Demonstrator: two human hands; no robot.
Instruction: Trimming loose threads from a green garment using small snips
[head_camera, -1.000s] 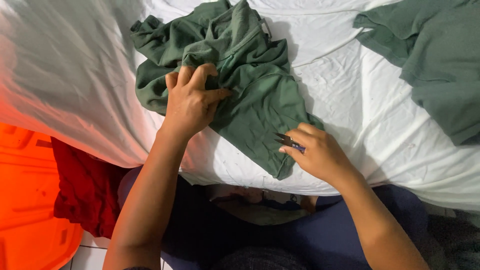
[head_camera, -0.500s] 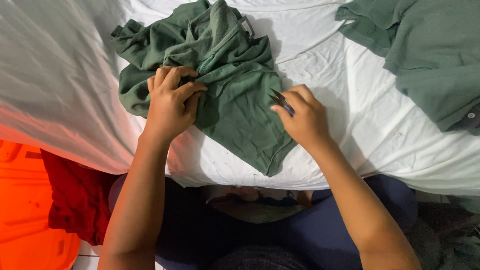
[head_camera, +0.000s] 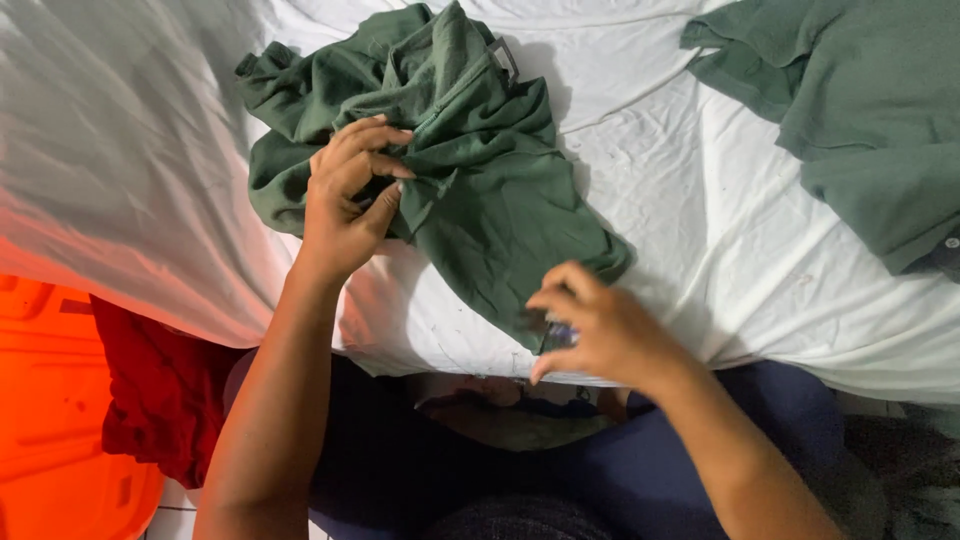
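Note:
A crumpled dark green shirt lies on a surface covered by a white sheet. My left hand pinches a fold of the shirt near its middle left. My right hand is at the shirt's lower corner near the sheet's front edge, fingers curled around a small dark object, blurred by motion; what it is I cannot tell.
A second green garment lies spread at the upper right of the sheet. Below the sheet's edge at the left are a red cloth and an orange plastic container. My legs in dark blue fabric are under the edge.
My right hand has dropped from the shirt's right side to its lower corner at the sheet's front edge. My left hand keeps its pinch on the shirt.

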